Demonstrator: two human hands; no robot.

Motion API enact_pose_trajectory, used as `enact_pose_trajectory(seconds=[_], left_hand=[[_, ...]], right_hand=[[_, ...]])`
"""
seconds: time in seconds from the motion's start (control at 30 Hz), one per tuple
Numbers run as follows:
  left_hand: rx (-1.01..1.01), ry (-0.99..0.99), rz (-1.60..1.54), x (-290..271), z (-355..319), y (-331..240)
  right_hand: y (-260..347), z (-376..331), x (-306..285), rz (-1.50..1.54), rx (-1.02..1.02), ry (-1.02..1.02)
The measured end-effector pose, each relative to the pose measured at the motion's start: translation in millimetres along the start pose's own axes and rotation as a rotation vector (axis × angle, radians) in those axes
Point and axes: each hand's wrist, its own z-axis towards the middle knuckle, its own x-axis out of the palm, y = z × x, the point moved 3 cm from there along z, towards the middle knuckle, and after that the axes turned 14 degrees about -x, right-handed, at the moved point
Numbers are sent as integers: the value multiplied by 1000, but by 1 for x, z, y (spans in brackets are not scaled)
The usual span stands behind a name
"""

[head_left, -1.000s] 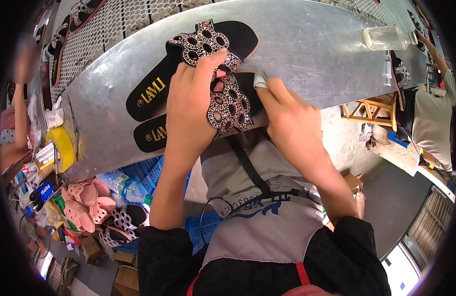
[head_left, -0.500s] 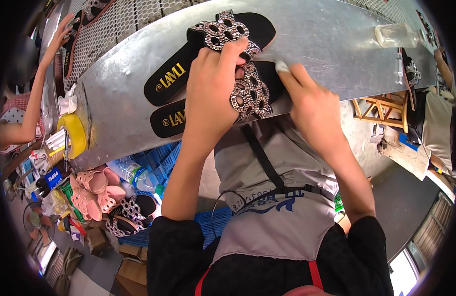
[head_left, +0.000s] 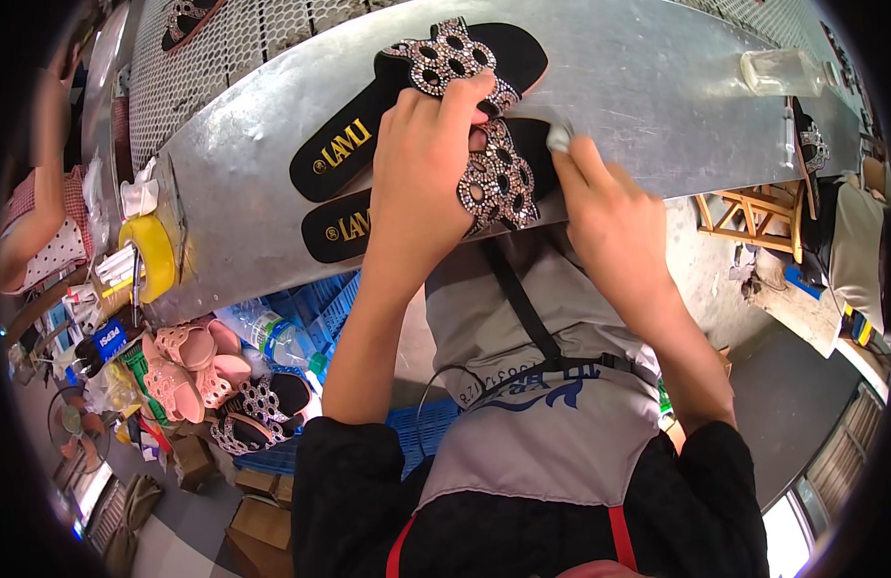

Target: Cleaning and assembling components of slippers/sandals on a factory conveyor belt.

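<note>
Two black slide sandals with rhinestone-studded cutout straps lie side by side on a metal table, toes to the right. My left hand point(head_left: 421, 183) is closed on the nearer sandal point(head_left: 501, 178), covering its middle, with fingers at the strap. One finger of it reaches the strap edge of the farther sandal point(head_left: 332, 160). My right hand point(head_left: 614, 217) is closed in a pinch on a small white wad point(head_left: 559, 138), perhaps cloth. The wad is at the toe end of the nearer sandal; whether it touches the sole I cannot tell.
Beyond the metal table point(head_left: 648, 106) runs a mesh surface point(head_left: 190, 91) with another sandal. A clear jar point(head_left: 781, 72) lies at the right. Yellow tape point(head_left: 149, 258) stands at the left edge. Below are pink sandals point(head_left: 181, 371), a plastic bottle point(head_left: 272, 337) and blue crates. Another person's arm point(head_left: 49, 164) shows at far left.
My right hand and the white wad have shifted slightly at the toe end. The other person's arm at far left has drawn back leftward. The whole view has moved a little.
</note>
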Motion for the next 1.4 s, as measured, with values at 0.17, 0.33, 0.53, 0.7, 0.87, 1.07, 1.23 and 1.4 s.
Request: enact_pose_trajectory(seconds=[0.17,0.33,0.53,0.7,0.87,1.07,1.23,1.4], left_hand=[[23,-29,17,-1,-3,4],[27,-1,73,-4,-4,5],[80,-46,39,-3,-1,1],[20,-27,-88,-5,-3,16],[-64,-11,-122,-6,-3,32],[-171,234,-345,-21,2,30],[-190,-224,-578,-98,-29,54],[-483,-417,-274,-115,-107,48]], right_hand=[[5,-10,3,-17,-20,14],[2,3,5,-15,-78,-50],[0,5,2,-30,-90,-116],[3,-44,-11,108,-47,-87],[-8,-133,-19,559,84,-231],[-17,-198,27,970,181,-307],[-44,-214,69,1357,548,-282],[-100,-215,92,1613,806,-401]])
